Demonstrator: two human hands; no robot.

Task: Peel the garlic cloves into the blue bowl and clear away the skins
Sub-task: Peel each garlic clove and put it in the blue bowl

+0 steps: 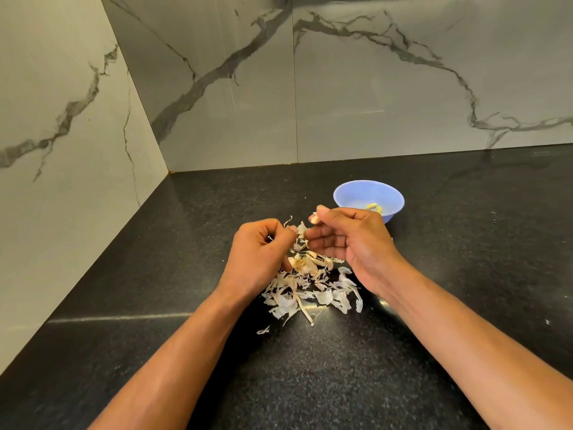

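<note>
So the right hand [350, 240] is up over the black speckled stone table [341, 367], pinching a small pale garlic clove [314, 218] between thumb and forefinger, the other fingers loosely curled underneath. The left hand [259, 254] sits just beside it, fingers curled in and nipping a thin papery strip of skin [301, 228] that hangs between the two hands; whether that strip is attached to the clove is hard to tell. Right below the hands there's a messy pile of whitish garlic skins [313, 293] spread on the table, with a few unpeeled-looking cloves and the dry root end of the garlic bulb [299, 264] mixed into its far side. A couple of stray flakes lie a bit nearer the person. The small round light-blue plastic bowl [350, 193] stands behind the right hand, partly hidden by its knuckles, and has at least one yellowish peeled clove [374, 207] inside. Grey-veined marble-look wall tiles [372, 88] meet in a corner behind the table.
</note>
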